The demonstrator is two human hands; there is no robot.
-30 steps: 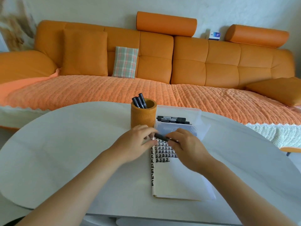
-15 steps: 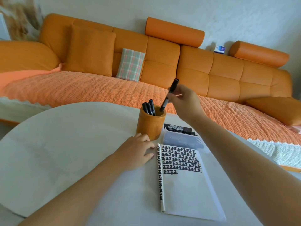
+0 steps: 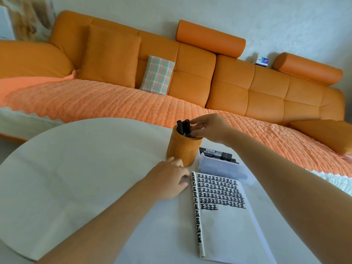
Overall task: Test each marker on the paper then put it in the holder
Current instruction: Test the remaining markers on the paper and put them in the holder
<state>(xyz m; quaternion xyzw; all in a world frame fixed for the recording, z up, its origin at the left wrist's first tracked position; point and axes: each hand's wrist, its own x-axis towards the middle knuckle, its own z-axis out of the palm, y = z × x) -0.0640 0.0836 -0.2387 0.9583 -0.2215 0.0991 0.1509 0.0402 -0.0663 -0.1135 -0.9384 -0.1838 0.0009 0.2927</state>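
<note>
Dropping from mid-air half a sec ago, right hand [image 3: 208, 128] pinched a marker [image 3: 187, 128] into the holder [image 3: 182, 149]; left hand [image 3: 167, 181] lay open beside it w/ more markers [image 3: 217, 154] waiting behind.

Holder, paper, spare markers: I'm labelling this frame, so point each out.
holder [image 3: 181, 149], head view, front wall.
paper [image 3: 228, 225], head view, blank lower area.
spare markers [image 3: 217, 153], head view, labelled barrel.

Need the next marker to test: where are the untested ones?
In the head view, the spare markers lie behind the clear case, right of the holder.
</note>
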